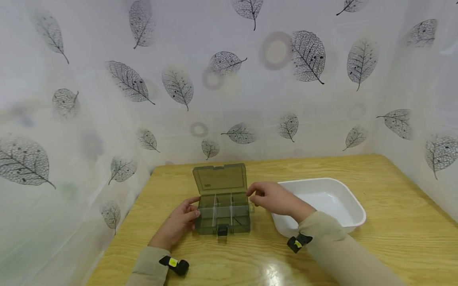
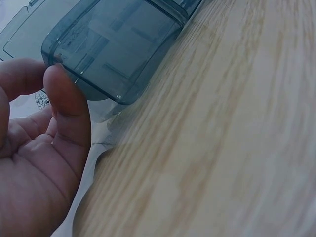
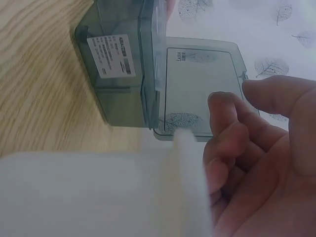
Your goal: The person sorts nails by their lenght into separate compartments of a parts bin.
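Pinching the box [image 1: 223,211] is the left hand [image 1: 179,221]; beside it, the right hand [image 1: 274,197] curls loosely, empty.

I get a bright, evenly lit head view, with white glare on the surface [image 1: 222,262] just right of bottom centre. My left wrist view gives the box [image 2: 116,59] a bluish cast; in the right, the white tub [image 3: 89,197] blurs across the lower left.

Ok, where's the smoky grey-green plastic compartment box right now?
In the head view, the box sits open on the wood-grain table, between the left hand and the right hand, left of the white rectangular tub.
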Available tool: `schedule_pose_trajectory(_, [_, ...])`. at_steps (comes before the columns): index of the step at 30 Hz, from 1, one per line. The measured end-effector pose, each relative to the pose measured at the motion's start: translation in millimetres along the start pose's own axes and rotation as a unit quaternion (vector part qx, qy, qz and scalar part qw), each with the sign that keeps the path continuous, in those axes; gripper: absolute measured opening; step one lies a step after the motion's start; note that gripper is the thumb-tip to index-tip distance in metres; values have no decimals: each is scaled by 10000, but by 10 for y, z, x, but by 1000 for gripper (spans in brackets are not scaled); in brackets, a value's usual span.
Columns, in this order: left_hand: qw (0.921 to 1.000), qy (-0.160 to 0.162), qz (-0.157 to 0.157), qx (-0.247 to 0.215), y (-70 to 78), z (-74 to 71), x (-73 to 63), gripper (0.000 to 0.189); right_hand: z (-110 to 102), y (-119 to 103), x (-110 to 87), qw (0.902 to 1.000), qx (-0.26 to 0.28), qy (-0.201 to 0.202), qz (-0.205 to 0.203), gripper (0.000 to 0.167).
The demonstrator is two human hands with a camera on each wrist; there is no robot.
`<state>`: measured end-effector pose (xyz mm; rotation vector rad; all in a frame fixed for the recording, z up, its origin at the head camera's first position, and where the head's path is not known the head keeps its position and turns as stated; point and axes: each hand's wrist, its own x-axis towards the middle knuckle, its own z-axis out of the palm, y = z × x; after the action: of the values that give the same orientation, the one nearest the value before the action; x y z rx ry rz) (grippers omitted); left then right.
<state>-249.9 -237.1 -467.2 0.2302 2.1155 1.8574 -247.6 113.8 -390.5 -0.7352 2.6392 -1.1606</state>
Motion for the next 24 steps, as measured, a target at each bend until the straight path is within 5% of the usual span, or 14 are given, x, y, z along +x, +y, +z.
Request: schedule_pose_trajectory(24, [10000, 39, 13, -25, -11, -7, 5, 60, -421, 555, -398, 9984, -207, 147, 502, 23])
